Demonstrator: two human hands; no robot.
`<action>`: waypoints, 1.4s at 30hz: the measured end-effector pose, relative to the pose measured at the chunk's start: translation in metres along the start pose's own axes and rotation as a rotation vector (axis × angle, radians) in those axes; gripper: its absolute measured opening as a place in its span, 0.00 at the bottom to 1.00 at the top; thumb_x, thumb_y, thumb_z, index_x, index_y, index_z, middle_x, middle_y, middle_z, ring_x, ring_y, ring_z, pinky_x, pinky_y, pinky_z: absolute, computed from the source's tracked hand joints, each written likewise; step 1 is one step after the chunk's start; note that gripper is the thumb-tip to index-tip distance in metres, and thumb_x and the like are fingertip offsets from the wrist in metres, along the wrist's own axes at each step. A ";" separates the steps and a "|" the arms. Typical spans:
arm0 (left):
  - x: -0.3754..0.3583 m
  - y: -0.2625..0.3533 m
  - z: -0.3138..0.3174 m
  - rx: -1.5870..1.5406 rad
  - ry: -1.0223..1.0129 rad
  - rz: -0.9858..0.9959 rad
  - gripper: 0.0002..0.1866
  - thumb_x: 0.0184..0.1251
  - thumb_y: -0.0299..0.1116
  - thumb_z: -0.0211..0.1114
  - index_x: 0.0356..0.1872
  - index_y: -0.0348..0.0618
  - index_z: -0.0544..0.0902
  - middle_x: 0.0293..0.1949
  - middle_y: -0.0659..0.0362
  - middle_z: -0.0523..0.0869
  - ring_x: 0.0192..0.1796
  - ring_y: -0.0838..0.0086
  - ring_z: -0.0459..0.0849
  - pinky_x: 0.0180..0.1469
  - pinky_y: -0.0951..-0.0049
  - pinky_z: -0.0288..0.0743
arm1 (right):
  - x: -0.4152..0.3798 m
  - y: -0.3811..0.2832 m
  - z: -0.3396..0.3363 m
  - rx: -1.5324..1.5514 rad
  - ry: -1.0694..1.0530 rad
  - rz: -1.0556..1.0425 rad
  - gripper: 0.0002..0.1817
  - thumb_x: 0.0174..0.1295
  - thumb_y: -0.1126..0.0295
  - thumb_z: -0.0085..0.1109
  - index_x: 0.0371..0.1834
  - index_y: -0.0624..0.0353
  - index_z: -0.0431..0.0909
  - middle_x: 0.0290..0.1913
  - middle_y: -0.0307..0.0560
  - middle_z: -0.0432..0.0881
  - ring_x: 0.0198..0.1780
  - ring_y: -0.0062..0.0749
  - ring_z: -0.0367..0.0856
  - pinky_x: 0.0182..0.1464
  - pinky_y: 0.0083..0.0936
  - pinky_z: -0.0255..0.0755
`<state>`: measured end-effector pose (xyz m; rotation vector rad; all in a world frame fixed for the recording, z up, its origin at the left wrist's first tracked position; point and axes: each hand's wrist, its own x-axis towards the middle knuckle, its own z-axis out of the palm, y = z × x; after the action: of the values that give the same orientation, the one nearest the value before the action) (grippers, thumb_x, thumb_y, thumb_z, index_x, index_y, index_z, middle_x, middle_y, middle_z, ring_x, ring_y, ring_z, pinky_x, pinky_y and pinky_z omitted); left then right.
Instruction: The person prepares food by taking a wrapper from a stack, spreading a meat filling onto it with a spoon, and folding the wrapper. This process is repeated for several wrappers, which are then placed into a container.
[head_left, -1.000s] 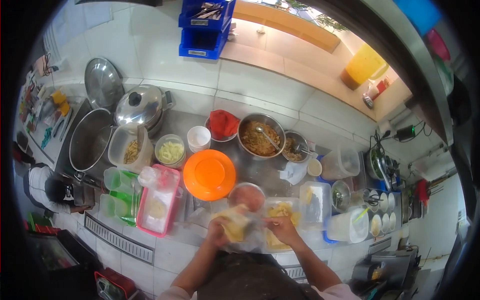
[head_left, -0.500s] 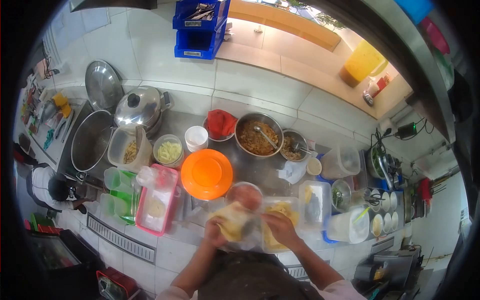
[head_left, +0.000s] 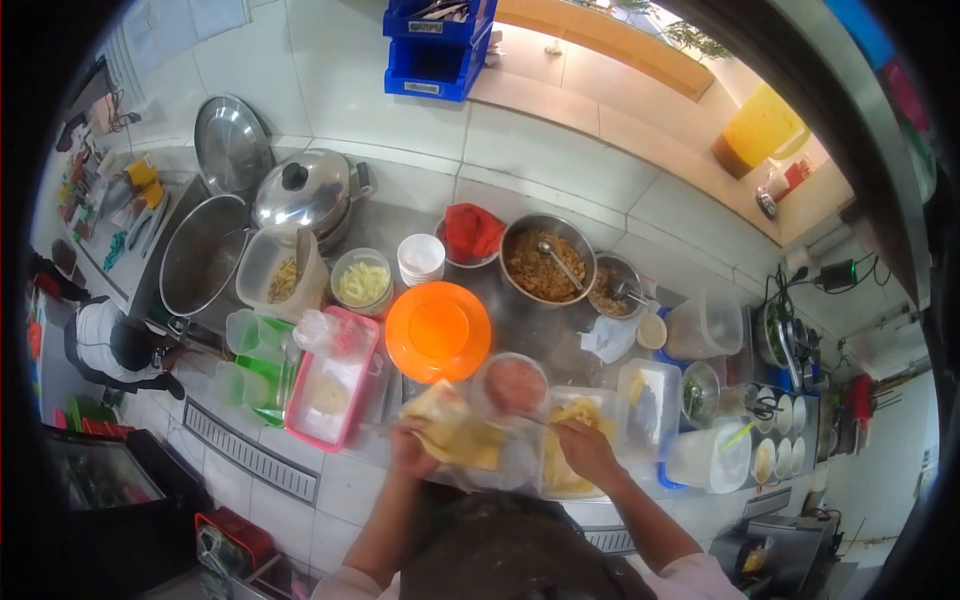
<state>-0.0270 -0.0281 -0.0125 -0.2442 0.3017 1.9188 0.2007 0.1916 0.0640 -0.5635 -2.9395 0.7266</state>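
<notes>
My left hand (head_left: 410, 450) is closed on several thin yellow dough wrappers (head_left: 460, 435), held tilted; a small pinkish smear shows near their top corner. My right hand (head_left: 588, 455) has its fingers pinched on a thin stick-like tool (head_left: 533, 421), whose kind I cannot make out. That hand is above a clear tub (head_left: 548, 480) with yellow folded dough pieces (head_left: 575, 412) in it. Just beyond the wrappers, between the two hands, stands a clear container with pink minced meat (head_left: 515, 385).
An orange plate (head_left: 438, 330) lies behind the left hand. Leftward are a pink tray (head_left: 330, 400) and green containers (head_left: 255, 380). Farther back sit a steel bowl of brown filling (head_left: 545, 262) and a lidded pot (head_left: 305, 190). Another person (head_left: 110, 345) is at far left.
The wrappers have moved left, away from the meat container, and turned in my left hand. My right hand stays over the tub. The whole view has shifted a little to the right.
</notes>
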 end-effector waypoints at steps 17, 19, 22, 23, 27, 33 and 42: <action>0.002 0.001 -0.015 0.017 0.063 -0.044 0.36 0.53 0.33 0.57 0.69 0.33 0.68 0.65 0.46 0.77 0.67 0.51 0.76 0.73 0.51 0.66 | 0.063 0.026 0.054 0.521 -0.116 0.245 0.13 0.59 0.74 0.59 0.46 0.60 0.87 0.27 0.53 0.85 0.33 0.38 0.86 0.36 0.40 0.75; 0.003 0.000 -0.010 0.033 0.087 -0.078 0.36 0.54 0.33 0.56 0.69 0.34 0.68 0.65 0.45 0.76 0.68 0.51 0.75 0.73 0.51 0.65 | 0.056 0.015 0.038 0.820 -0.234 0.695 0.18 0.59 0.74 0.60 0.54 0.64 0.85 0.38 0.56 0.88 0.34 0.37 0.86 0.40 0.31 0.76; 0.006 -0.003 -0.004 0.048 0.085 -0.129 0.36 0.54 0.33 0.56 0.69 0.34 0.68 0.66 0.45 0.76 0.69 0.49 0.74 0.73 0.49 0.65 | 0.038 0.004 0.031 0.770 -0.068 0.520 0.16 0.60 0.76 0.60 0.50 0.64 0.86 0.37 0.57 0.88 0.35 0.43 0.86 0.41 0.32 0.77; 0.009 -0.004 -0.005 0.050 0.087 -0.126 0.36 0.54 0.33 0.56 0.69 0.34 0.68 0.65 0.45 0.76 0.68 0.49 0.74 0.73 0.49 0.65 | 0.033 0.004 0.033 0.775 -0.058 0.525 0.16 0.60 0.76 0.60 0.50 0.64 0.86 0.37 0.57 0.88 0.35 0.43 0.86 0.41 0.32 0.77; 0.022 -0.004 -0.022 0.074 0.104 -0.119 0.36 0.54 0.34 0.56 0.69 0.35 0.67 0.65 0.45 0.77 0.67 0.49 0.75 0.73 0.48 0.65 | 0.030 -0.021 0.038 0.115 0.122 0.136 0.14 0.64 0.74 0.55 0.52 0.65 0.80 0.42 0.58 0.83 0.36 0.53 0.84 0.42 0.41 0.78; 0.025 0.002 -0.015 0.091 0.090 -0.124 0.37 0.53 0.33 0.55 0.69 0.35 0.68 0.64 0.45 0.77 0.67 0.49 0.76 0.73 0.50 0.65 | 0.037 -0.047 0.049 -0.080 -0.159 0.205 0.15 0.66 0.73 0.50 0.54 0.62 0.74 0.47 0.57 0.79 0.40 0.56 0.84 0.44 0.47 0.79; 0.008 0.001 -0.015 0.031 0.121 -0.075 0.36 0.54 0.33 0.54 0.69 0.34 0.68 0.66 0.44 0.75 0.68 0.48 0.74 0.74 0.49 0.64 | 0.042 -0.042 0.033 -0.094 -0.115 0.182 0.19 0.63 0.75 0.49 0.58 0.62 0.76 0.49 0.59 0.81 0.43 0.55 0.84 0.43 0.47 0.79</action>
<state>-0.0301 -0.0264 -0.0293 -0.3473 0.3968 1.8270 0.1422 0.1576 0.0527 -0.8341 -3.0714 0.6596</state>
